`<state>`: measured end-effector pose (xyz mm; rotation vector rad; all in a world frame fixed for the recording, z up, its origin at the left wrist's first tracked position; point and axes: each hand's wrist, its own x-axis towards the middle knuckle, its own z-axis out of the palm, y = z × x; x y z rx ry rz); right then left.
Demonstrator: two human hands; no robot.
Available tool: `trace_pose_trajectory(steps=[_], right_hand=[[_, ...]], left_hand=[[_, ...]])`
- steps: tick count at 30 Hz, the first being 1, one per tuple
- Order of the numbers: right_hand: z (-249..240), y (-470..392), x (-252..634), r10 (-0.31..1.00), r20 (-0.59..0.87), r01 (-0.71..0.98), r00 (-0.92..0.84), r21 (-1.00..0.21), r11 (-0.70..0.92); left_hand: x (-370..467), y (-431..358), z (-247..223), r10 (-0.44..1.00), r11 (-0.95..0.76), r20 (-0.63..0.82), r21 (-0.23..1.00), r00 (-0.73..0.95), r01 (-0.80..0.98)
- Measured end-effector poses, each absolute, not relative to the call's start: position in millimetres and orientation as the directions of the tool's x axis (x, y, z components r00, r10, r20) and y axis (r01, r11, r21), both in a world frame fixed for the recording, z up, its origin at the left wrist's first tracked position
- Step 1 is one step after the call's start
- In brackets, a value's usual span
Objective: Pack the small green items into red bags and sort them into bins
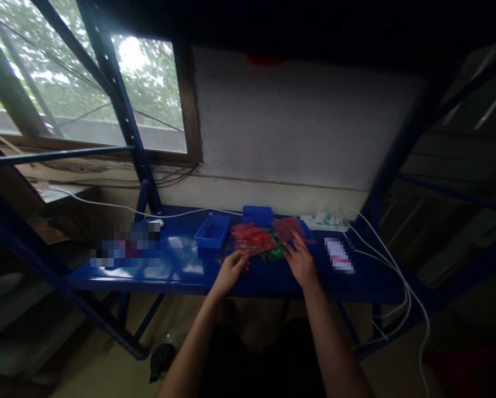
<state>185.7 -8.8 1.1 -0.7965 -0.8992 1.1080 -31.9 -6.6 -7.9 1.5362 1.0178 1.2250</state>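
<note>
With the red pile [254,235] taken as the dial's centre: far out at nine o'clock on the blue surface [181,273], a pixelated patch [126,246], too masked to read. Closer in at nine, an open tray [212,232], also blue, contents too dark to make out. At the centre, the pile itself, loose and overlapping, in no visible order. At twelve, just behind, a back tray [257,215]. At four, green pieces [276,252], partly mixed in beside the red. Between two and three, a single red sheet [287,225], partly covering a right tray [309,229] at three. Farther out toward three, a white power strip [325,223]; slightly past three, a pixelated flat item [338,254].

Judged from this, probably partway: plenty lying loose among the trays, no finished stack recognisable, the share done impossible to tell.

Hands apart from each other. At seven, left hand [232,267], fingers curled, thumb near fingertips, close to the pile's near edge; unclear whether pinched on film or merely touching. At four, right hand [301,262], fingers parted, fingertips by the red sheet's lower edge, thumb near the green pieces; no firm grip visible.
</note>
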Motion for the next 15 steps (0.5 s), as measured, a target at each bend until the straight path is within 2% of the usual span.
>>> trace_pose_trajectory(steps=[2, 5, 8, 10, 11, 13, 15], right_hand=[[9, 1, 200, 0.953, 0.22, -0.434, 0.208, -0.852, 0.291], [14, 13, 212, 0.958, 0.235, -0.373, 0.166, -0.884, 0.282], [11, 18, 206, 0.962, 0.242, -0.159, 0.13, -0.952, 0.261], [8, 18, 193, 0.951, 0.299, 0.105, 0.083, -0.951, 0.29], [8, 17, 186, 0.935, 0.352, 0.261, 0.037, -0.907, 0.332], [9, 16, 172, 0.889, 0.45, 0.539, -0.086, -0.73, 0.421], [11, 14, 161, 0.858, 0.479, 0.717, -0.185, -0.532, 0.451]], left_hand=[[-32, -7, -8, 0.952, -0.269, 0.253, 0.96, 0.173, 0.077], [-32, -7, -8, 0.95, -0.273, 0.256, 0.959, 0.179, 0.076], [-32, -8, -7, 0.952, -0.263, 0.246, 0.962, 0.183, 0.076], [-32, -8, -6, 0.955, -0.258, 0.241, 0.963, 0.176, 0.08], [-32, -9, -6, 0.956, -0.256, 0.239, 0.963, 0.172, 0.083], [-32, -9, -6, 0.956, -0.256, 0.238, 0.963, 0.173, 0.088], [-32, -9, -6, 0.955, -0.255, 0.236, 0.962, 0.179, 0.094]])
